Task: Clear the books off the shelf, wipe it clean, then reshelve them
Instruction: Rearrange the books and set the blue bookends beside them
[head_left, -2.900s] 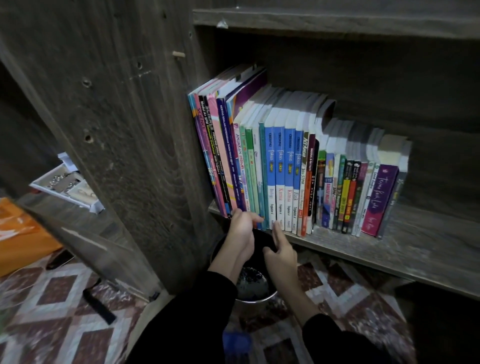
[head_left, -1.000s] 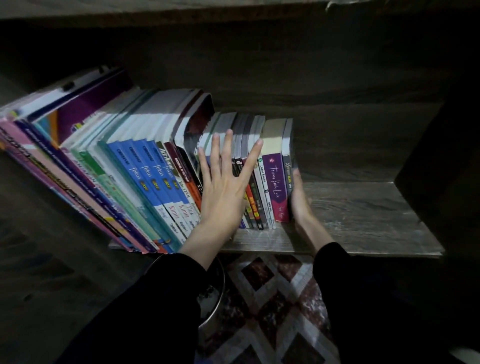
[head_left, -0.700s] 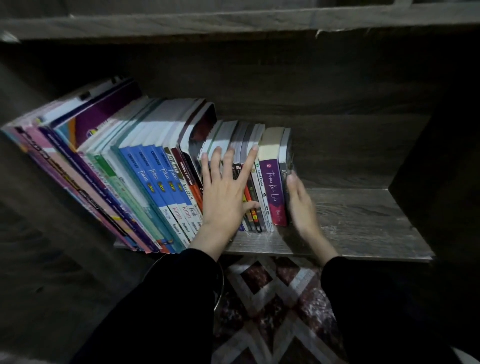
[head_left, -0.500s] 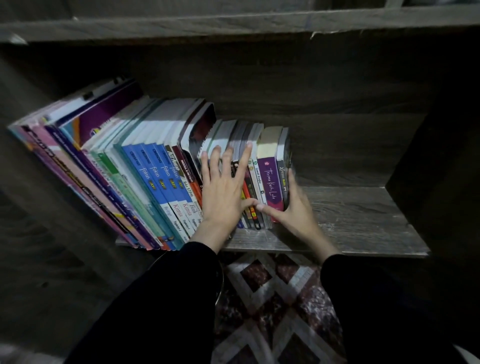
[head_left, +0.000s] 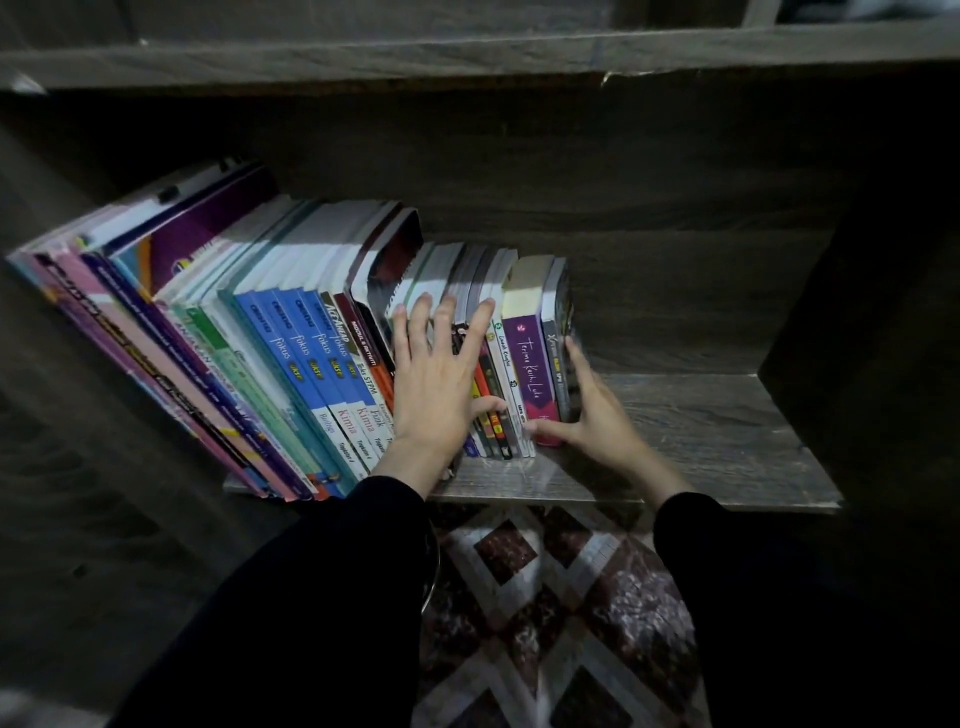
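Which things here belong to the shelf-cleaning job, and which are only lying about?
Job: row of books; shelf board; left hand flat on them; right hand against the end book.
Lying about: patterned floor; upper shelf.

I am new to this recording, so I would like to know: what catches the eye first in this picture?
A leaning row of books fills the left part of the wooden shelf, its blue spines brightest. The left hand lies flat on the thin spines near the row's right end, and the right hand presses against that end, beside the purple book.
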